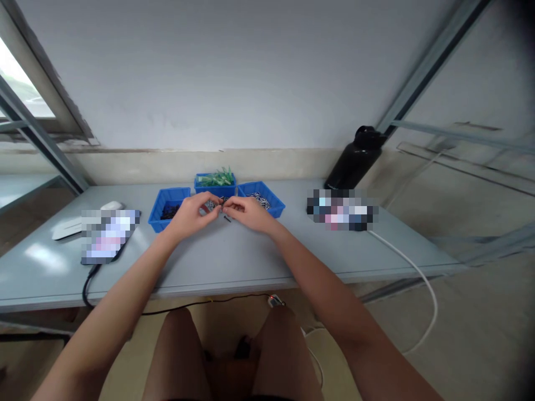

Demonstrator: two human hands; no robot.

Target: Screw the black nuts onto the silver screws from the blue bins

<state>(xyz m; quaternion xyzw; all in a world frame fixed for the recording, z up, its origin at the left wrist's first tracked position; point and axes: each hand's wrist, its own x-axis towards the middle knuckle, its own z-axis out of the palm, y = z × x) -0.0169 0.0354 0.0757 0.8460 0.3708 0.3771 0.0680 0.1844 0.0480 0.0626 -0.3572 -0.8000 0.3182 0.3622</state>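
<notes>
My left hand and my right hand meet low over the table, fingertips almost touching. Thumb and fingers of each are pinched together; what lies between them is too small to make out. Just below the fingertips a short dark pin-like piece lies on the tabletop. To the left of my left hand is a blue bin holding small dark pieces. Beside my right hand stands another blue bin with slim silvery pieces. Small pieces behind my fingers are partly hidden.
A third blue bin with green strips stands at the back. At left lie a blurred-out phone on a black cable and a white object. At right are a black bottle, a blurred-out device and a white cable.
</notes>
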